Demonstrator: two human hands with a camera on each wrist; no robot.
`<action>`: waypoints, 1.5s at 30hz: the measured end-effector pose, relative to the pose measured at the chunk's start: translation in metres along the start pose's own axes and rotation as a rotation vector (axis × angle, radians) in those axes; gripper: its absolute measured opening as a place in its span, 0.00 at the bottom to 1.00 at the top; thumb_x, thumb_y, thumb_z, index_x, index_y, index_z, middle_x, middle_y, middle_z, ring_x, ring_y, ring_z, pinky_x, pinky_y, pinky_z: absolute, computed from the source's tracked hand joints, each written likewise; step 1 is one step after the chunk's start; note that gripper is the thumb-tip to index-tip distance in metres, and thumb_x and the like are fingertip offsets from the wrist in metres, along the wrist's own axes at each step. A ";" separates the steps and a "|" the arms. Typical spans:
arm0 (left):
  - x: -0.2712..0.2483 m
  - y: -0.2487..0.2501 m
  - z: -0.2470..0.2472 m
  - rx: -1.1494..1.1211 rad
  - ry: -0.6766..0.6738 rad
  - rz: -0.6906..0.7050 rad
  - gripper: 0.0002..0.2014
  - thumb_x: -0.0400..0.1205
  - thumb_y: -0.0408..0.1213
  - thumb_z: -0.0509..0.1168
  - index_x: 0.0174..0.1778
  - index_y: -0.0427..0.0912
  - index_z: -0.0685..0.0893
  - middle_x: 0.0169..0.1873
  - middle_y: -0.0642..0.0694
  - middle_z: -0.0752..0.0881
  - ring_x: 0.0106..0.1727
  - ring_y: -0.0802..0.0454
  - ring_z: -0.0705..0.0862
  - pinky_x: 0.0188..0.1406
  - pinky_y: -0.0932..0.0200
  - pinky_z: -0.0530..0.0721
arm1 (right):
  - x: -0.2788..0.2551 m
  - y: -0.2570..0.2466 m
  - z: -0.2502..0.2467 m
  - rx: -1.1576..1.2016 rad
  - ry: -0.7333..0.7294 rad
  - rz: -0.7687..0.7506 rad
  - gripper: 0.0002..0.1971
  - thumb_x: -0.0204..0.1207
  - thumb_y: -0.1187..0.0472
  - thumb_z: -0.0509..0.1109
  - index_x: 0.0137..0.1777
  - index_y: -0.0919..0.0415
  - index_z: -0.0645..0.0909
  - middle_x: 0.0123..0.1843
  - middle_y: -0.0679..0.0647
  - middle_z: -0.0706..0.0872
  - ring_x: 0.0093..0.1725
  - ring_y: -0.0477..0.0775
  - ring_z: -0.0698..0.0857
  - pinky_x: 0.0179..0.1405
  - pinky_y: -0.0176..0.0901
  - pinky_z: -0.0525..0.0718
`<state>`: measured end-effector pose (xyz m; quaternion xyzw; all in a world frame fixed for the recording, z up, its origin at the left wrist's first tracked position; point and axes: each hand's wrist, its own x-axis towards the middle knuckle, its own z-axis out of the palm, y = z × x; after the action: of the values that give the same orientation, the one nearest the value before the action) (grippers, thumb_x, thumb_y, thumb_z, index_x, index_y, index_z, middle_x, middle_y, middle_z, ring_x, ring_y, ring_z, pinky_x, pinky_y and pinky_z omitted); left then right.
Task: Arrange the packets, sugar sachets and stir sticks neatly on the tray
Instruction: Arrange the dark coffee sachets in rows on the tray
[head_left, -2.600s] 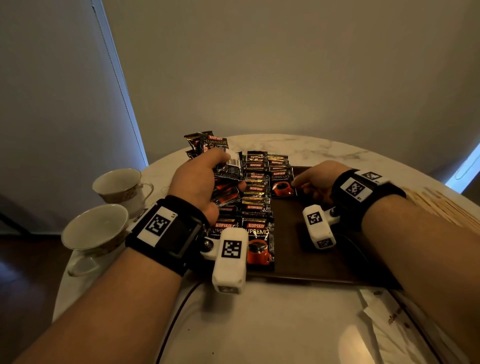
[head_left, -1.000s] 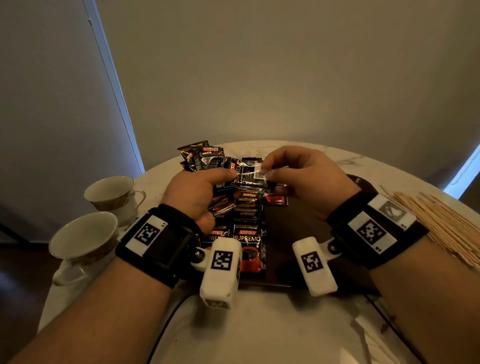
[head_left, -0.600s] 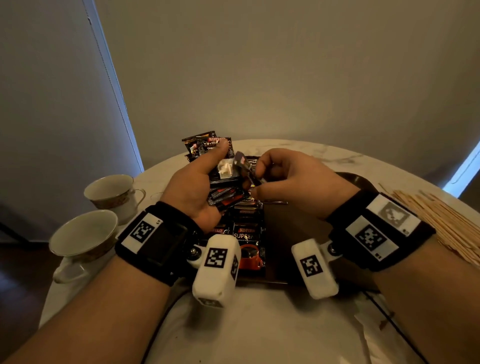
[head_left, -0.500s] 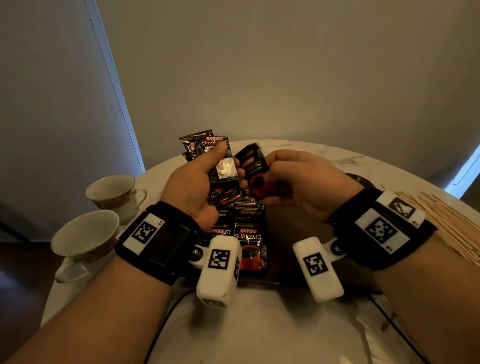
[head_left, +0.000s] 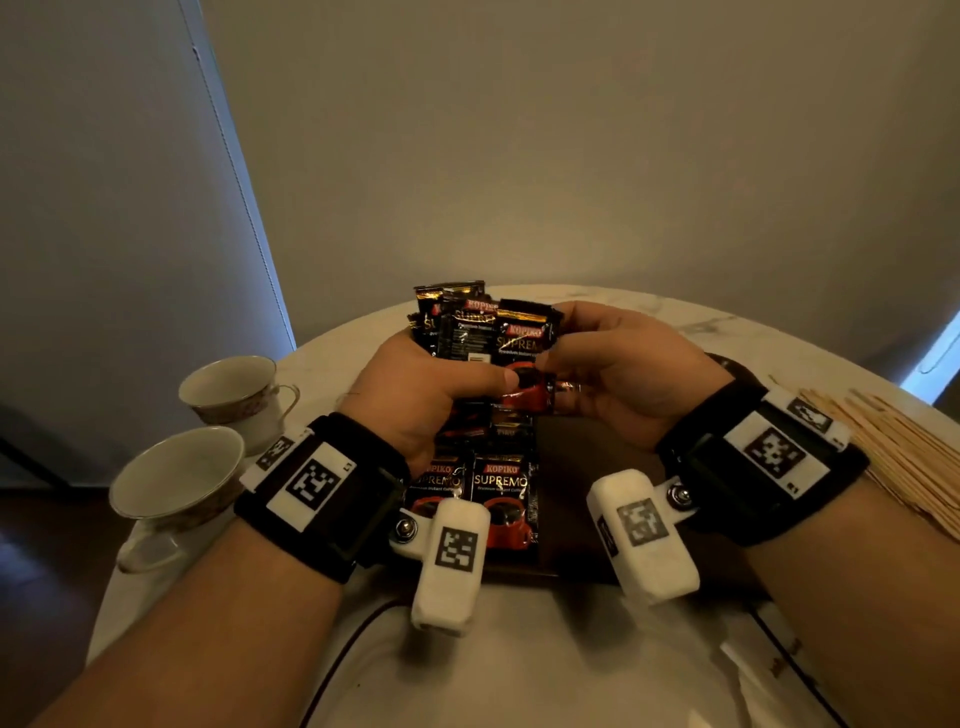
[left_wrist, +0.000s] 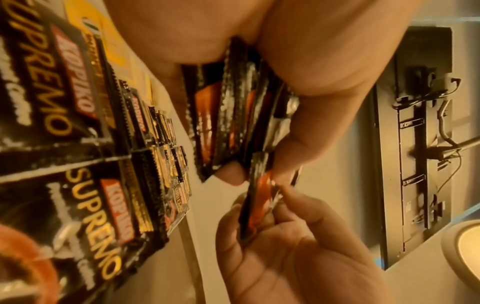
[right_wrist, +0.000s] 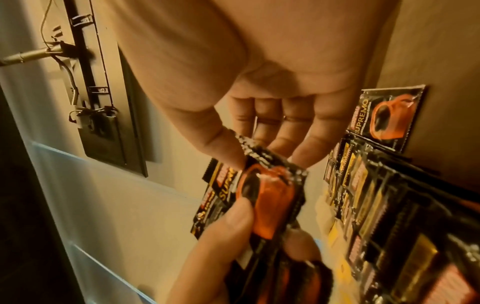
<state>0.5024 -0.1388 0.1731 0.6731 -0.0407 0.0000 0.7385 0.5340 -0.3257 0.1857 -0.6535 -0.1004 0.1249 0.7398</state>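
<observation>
My left hand (head_left: 467, 384) grips a fanned bundle of black Kopiko Supremo coffee packets (head_left: 457, 327) upright above the dark brown tray (head_left: 576, 447). My right hand (head_left: 558, 358) pinches the right edge of the front packet (head_left: 522, 353), which faces me, and my left thumb lies across its red cup picture. The right wrist view shows that front packet (right_wrist: 272, 195) between my right fingertips (right_wrist: 262, 142). The bundle (left_wrist: 223, 123) sits under my left thumb in the left wrist view. Two columns of overlapping packets (head_left: 501, 488) lie on the tray's left part.
Two empty teacups (head_left: 234, 389) (head_left: 176, 478) stand on the marble table at the left. A heap of wooden stir sticks (head_left: 914, 457) lies on the table at the right. White paper (head_left: 758, 670) lies near the front right edge. A black cable (head_left: 337, 660) runs under my left arm.
My right hand pulled one packet off the bundle, turned it from its barcode side to its printed face, and set it upright against the front of the fan in my left hand.
</observation>
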 end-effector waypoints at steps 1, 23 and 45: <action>0.000 -0.001 0.001 0.014 -0.010 -0.015 0.20 0.73 0.19 0.75 0.61 0.34 0.89 0.52 0.31 0.92 0.54 0.31 0.93 0.57 0.30 0.90 | -0.001 -0.002 0.000 -0.015 0.012 0.001 0.11 0.77 0.73 0.71 0.57 0.64 0.85 0.55 0.62 0.91 0.50 0.61 0.89 0.55 0.61 0.89; 0.007 0.001 -0.006 -0.170 0.240 -0.047 0.04 0.78 0.32 0.78 0.45 0.36 0.91 0.37 0.40 0.92 0.33 0.46 0.89 0.42 0.46 0.91 | 0.006 0.011 -0.018 -0.053 0.300 0.006 0.04 0.79 0.73 0.72 0.48 0.65 0.86 0.35 0.55 0.90 0.31 0.49 0.88 0.29 0.40 0.87; 0.011 0.007 -0.012 -0.232 0.332 -0.077 0.05 0.78 0.33 0.79 0.44 0.36 0.90 0.36 0.40 0.92 0.30 0.46 0.88 0.40 0.46 0.92 | 0.043 0.028 -0.044 -0.462 0.408 0.516 0.02 0.81 0.66 0.74 0.50 0.64 0.85 0.44 0.58 0.86 0.35 0.50 0.81 0.32 0.39 0.78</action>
<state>0.5138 -0.1265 0.1798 0.5753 0.1074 0.0781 0.8071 0.5872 -0.3506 0.1521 -0.8179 0.1905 0.1483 0.5223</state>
